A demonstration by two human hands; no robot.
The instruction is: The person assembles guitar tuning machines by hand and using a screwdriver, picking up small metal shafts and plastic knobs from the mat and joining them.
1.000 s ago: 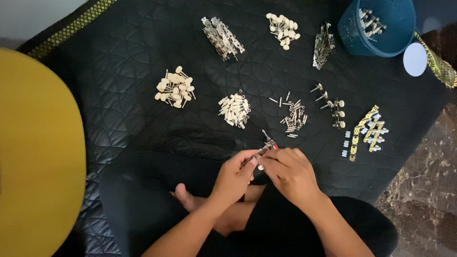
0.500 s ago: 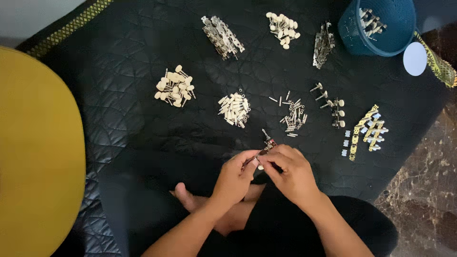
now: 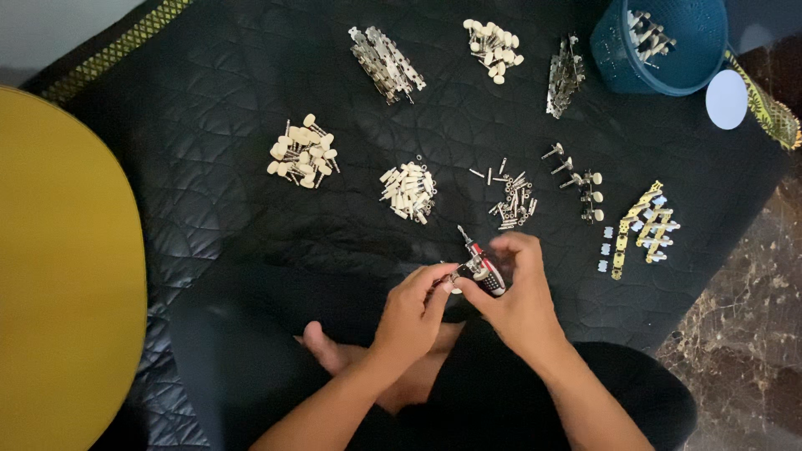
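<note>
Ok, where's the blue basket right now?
The blue basket sits at the head view's top right, on the black quilted mat, beside a white disc.

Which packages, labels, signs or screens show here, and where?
No package, sign or screen shows.
Blue basket: top right, round, perforated, holding small metal parts.
White disc: beside the basket, round, plain; whether it is a label cannot be told.
Screwdriver: held in both hands, its red-and-black handle bears light markings too small to make out.
</note>
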